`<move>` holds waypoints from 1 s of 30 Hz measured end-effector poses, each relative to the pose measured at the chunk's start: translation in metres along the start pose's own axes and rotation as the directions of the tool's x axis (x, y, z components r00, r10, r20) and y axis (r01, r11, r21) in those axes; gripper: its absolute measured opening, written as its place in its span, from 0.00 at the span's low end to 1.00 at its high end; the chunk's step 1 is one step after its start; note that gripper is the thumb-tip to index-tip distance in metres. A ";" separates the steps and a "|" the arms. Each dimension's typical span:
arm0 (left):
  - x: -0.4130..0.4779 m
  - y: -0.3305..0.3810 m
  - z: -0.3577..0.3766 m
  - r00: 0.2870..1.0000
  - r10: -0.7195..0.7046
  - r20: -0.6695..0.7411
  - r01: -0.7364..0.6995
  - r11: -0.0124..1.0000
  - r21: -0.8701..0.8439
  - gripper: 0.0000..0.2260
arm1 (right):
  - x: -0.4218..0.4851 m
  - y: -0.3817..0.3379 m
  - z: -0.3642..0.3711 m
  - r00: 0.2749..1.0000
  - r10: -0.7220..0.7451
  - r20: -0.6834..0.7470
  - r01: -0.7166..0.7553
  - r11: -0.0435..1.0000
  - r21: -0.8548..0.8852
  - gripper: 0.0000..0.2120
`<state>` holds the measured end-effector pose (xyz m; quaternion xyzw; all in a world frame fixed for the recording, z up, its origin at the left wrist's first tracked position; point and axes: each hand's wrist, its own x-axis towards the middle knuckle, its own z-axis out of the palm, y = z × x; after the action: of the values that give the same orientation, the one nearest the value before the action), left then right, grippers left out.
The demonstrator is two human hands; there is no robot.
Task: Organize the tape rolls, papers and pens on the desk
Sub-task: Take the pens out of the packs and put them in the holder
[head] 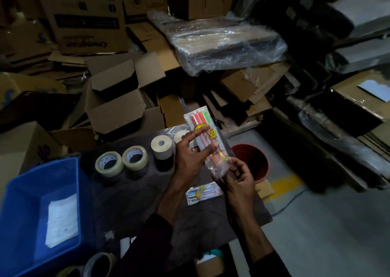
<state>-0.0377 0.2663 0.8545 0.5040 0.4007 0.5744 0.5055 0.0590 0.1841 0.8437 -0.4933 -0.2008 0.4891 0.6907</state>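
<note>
Nearest, one tape roll (99, 264) is cut off at the desk's (135, 196) front edge. One blue bin (25, 205) holds white paper (62, 219). One pen pack (203, 193) lies flat. Above it, both hands grip a second pack (207, 141): the right hand (238, 181) pinches its bottom, the left hand (190, 156) lies half-open against its side. Beyond stand four rolls: two clear (109, 163) (135, 157), two beige (162, 148), the last (181, 136) partly hidden.

I see four tape rolls (135, 159) in a row on the tabletop (135, 196), a bin (25, 209) holding papers (62, 219) to their left, and a pen pack (203, 194) lying right.
</note>
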 end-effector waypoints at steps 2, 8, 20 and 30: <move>-0.001 0.007 0.005 1.000 -0.004 0.020 0.005 0.999 -0.039 0.22 | 0.001 -0.001 0.006 0.998 -0.014 -0.057 0.015 1.000 0.018 0.13; 0.005 0.014 0.005 0.999 0.036 0.032 -0.035 0.999 -0.035 0.22 | 0.003 -0.004 0.015 0.971 -0.139 -0.193 0.131 0.990 -0.055 0.11; 0.011 0.012 -0.004 0.995 0.099 -0.023 -0.099 0.995 0.005 0.21 | -0.017 -0.008 0.020 0.922 -0.291 -0.255 0.268 0.956 -0.119 0.12; 0.022 0.007 -0.015 0.994 0.103 -0.044 -0.100 0.994 0.046 0.20 | -0.006 -0.003 0.012 0.959 -0.252 -0.128 0.232 0.961 -0.153 0.09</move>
<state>-0.0536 0.2874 0.8629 0.5210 0.3986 0.6021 0.4551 0.0492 0.1848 0.8529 -0.5453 -0.2416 0.3484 0.7231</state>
